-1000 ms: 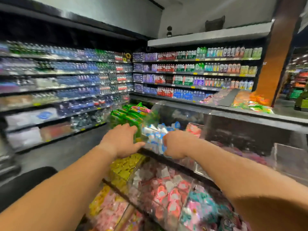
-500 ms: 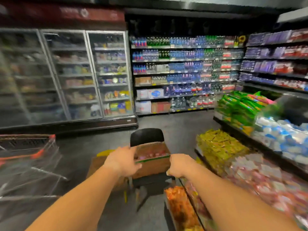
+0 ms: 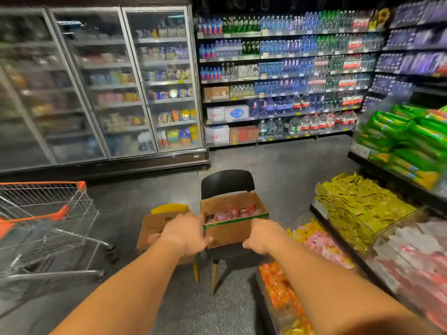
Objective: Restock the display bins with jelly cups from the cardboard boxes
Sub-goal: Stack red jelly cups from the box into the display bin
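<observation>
Forearms reach forward from the bottom edge, both bare. The left hand (image 3: 185, 234) grips the near left corner of an open cardboard box (image 3: 233, 228), fingers curled round its edge; the right hand (image 3: 262, 235) clasps the near right corner the same way. The box sits on the seat of a black chair (image 3: 227, 183) and holds pink and red jelly cups (image 3: 233, 211). Just left of it, partly behind the left hand, stands a second cardboard box (image 3: 154, 226) with a few pink cups showing inside. To the right run clear display bins (image 3: 358, 228) filled with orange, pink and yellow-green packets. A wire shopping trolley (image 3: 46, 228) with orange trim stands well to the left on the grey floor. Farther back are glass-door fridges (image 3: 101, 83) and shelves of bottled drinks (image 3: 285, 76).
</observation>
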`<action>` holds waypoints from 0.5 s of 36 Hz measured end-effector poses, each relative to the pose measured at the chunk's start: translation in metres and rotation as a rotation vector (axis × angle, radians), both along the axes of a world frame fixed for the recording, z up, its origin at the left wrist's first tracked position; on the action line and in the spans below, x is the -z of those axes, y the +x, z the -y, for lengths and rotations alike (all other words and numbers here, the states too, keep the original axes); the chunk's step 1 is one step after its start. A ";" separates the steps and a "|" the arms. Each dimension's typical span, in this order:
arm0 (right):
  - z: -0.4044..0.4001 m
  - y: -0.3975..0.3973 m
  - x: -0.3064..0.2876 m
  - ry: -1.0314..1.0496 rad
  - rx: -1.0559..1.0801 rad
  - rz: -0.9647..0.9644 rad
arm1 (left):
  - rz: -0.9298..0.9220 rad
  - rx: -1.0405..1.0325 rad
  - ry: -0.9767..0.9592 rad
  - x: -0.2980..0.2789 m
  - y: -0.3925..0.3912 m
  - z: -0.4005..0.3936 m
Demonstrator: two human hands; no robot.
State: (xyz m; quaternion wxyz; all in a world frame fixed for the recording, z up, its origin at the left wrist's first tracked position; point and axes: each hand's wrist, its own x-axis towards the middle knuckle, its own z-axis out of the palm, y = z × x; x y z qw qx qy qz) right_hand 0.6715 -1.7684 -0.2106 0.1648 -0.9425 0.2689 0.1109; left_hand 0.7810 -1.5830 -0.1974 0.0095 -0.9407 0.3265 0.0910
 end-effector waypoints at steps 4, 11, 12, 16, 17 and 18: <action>0.042 0.049 0.021 0.018 0.025 -0.023 | -0.022 0.005 0.020 0.019 0.051 0.048; 0.119 0.138 0.044 0.048 0.006 -0.112 | -0.118 -0.049 0.038 0.044 0.139 0.121; 0.128 0.152 0.049 0.049 0.002 -0.118 | -0.133 -0.054 0.045 0.048 0.153 0.129; 0.156 0.206 0.075 0.064 -0.007 -0.160 | -0.174 -0.074 0.083 0.073 0.207 0.156; 0.163 0.220 0.085 0.065 -0.010 -0.169 | -0.189 -0.078 0.089 0.082 0.222 0.163; 0.169 0.234 0.095 0.069 -0.010 -0.176 | -0.206 -0.083 0.092 0.092 0.237 0.170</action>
